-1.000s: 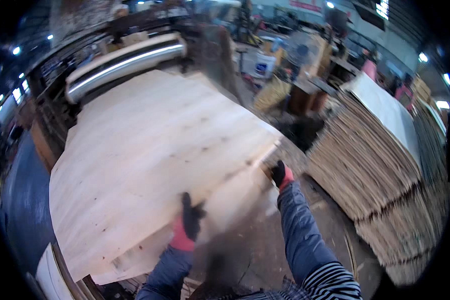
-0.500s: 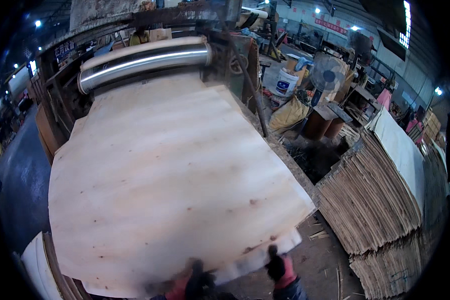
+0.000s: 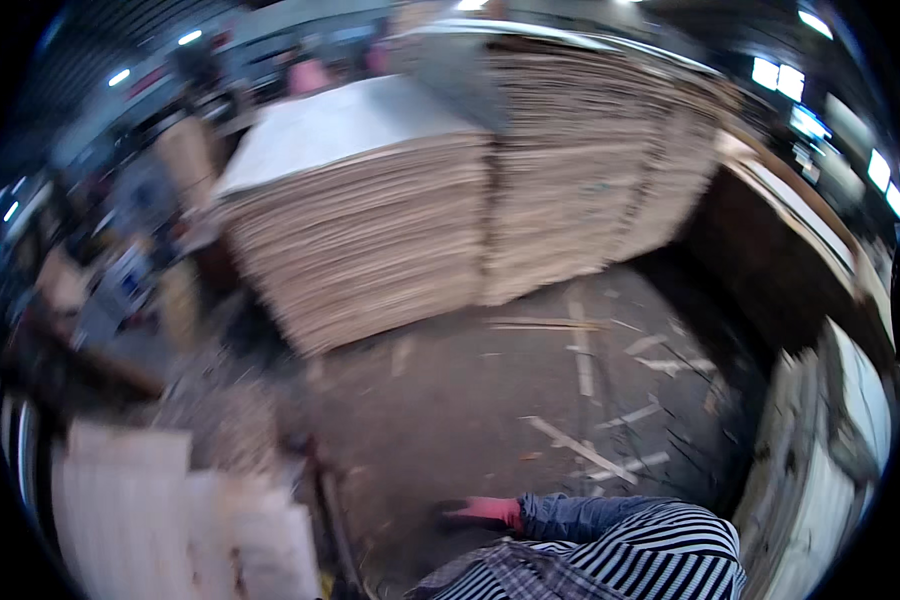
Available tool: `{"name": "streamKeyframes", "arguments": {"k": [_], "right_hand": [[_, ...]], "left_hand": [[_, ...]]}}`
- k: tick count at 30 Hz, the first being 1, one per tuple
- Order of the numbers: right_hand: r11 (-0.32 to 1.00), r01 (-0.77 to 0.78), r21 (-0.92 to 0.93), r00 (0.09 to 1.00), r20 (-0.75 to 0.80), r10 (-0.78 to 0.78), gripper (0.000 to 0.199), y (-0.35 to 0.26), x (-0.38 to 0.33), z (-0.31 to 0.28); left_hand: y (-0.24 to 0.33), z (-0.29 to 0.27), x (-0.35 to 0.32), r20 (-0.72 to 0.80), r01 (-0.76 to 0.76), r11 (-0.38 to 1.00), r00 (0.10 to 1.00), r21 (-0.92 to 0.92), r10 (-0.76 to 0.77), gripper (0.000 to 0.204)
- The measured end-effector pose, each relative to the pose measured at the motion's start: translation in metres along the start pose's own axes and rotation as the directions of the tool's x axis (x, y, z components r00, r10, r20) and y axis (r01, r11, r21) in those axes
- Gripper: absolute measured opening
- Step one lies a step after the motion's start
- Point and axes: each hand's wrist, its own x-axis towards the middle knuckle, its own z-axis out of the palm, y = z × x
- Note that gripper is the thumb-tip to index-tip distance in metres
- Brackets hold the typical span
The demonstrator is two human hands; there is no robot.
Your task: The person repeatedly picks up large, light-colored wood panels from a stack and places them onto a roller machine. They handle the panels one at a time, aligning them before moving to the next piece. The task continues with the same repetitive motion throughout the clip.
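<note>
My right hand, in a pink glove with dark fingers, is low in the view, over the floor. The arm, in a blue-grey sleeve beside a striped garment, reaches in from the lower right. Nothing shows in that hand, but its fingers are smeared by motion, so how they are held is unclear. My left hand is out of view. Pale wood veneer sheets lie at the lower left, apart from the right hand and blurred.
A tall stack of veneer with a whitish top stands ahead, beside a longer stack. More sheets stand at the right, near a dark brown panel. Thin wood strips litter the floor.
The view has swung right, from the roller machine to the stacks. Both gloved hands were at the near edge of a large veneer sheet; now only the right shows, away from it.
</note>
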Motion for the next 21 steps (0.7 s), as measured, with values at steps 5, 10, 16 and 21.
{"name": "streamKeyframes", "arguments": {"k": [5,10,16,21], "right_hand": [[0.960,0.280,0.008,0.938,-0.215,-0.272,0.065,0.009,-0.136,-0.141],[0.889,0.435,-0.140,0.724,-0.532,-0.438,0.063,-0.026,-0.271,-0.214],[0.754,0.625,-0.199,0.368,-0.777,-0.510,0.060,-0.008,-0.377,-0.351],[0.715,0.698,-0.040,0.244,-0.926,-0.290,0.056,-0.019,-0.467,-0.473]], "left_hand": [[-0.198,0.121,0.157,0.459,0.351,0.798,0.675,0.490,-0.578,0.043],[-0.363,0.184,0.316,0.418,0.616,0.399,0.121,0.679,-0.900,0.038],[-0.514,0.401,0.206,0.103,0.103,0.221,0.650,0.970,-0.753,0.039],[-0.648,0.557,0.197,0.129,-0.184,-0.009,0.722,0.983,-0.679,0.041]]}}
